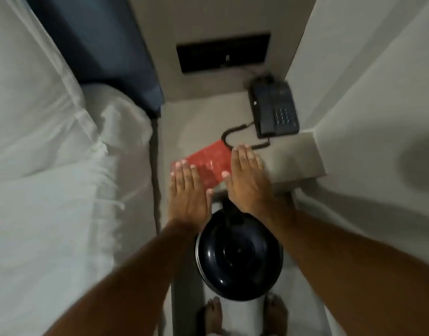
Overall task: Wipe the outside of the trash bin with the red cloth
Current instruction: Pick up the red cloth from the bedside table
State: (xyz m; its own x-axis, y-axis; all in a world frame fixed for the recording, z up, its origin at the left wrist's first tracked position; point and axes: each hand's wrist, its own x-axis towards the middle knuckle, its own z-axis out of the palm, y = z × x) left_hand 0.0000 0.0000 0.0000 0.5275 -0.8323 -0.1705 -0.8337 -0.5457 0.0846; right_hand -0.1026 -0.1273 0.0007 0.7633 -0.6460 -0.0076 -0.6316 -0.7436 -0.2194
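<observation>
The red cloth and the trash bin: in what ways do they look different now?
The red cloth is flat, rectangular and bright, while the trash bin is round with a glossy black domed lid. The cloth lies on the bedside table between the left hand and right hand; the bin stands lower, on the floor. Neither is gripped.

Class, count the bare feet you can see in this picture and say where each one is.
2. One bare foot shows at the bottom edge, left of the trash bin; the other is right of it. Both are partly cut off.
</observation>
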